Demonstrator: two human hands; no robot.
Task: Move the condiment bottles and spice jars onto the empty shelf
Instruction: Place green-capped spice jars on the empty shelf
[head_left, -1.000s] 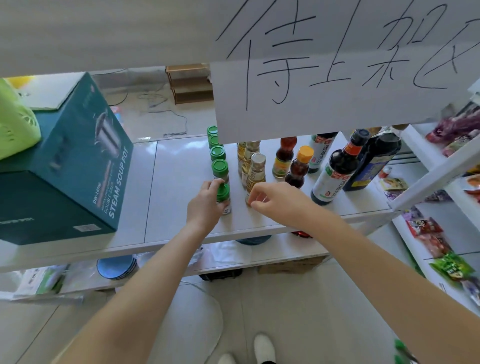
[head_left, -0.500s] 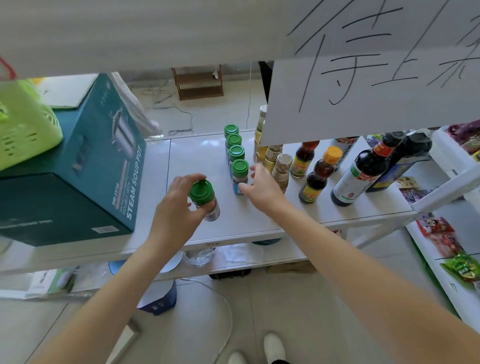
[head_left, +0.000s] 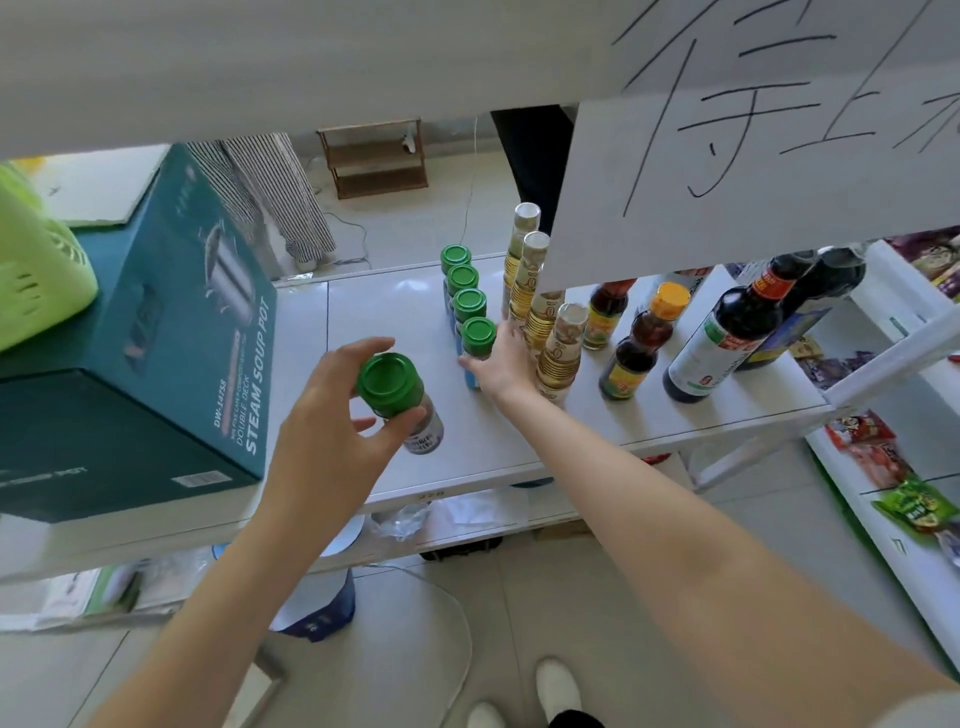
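My left hand (head_left: 332, 441) grips a green-capped spice jar (head_left: 400, 402), lifted and tilted above the white shelf (head_left: 395, 312). My right hand (head_left: 498, 361) reaches between the nearest jar in a row of several green-capped spice jars (head_left: 475, 338) and a row of yellow oil bottles with silver caps (head_left: 558, 353); its fingers wrap the base of that nearest jar. Further right stand small brown sauce bottles (head_left: 641, 343) and tall dark soy sauce bottles (head_left: 727, 332).
A teal steam soup pot box (head_left: 156, 343) fills the shelf's left part, with a green plastic basket (head_left: 36, 270) on top. A handwritten paper sign (head_left: 753, 156) hangs from the shelf above. Snack packets (head_left: 883, 457) lie on the right rack. A lower shelf and floor show below.
My left hand has lifted its green-capped jar up and toward me, away from the row. My right hand slid in against the nearest remaining jar. The camera moved closer.
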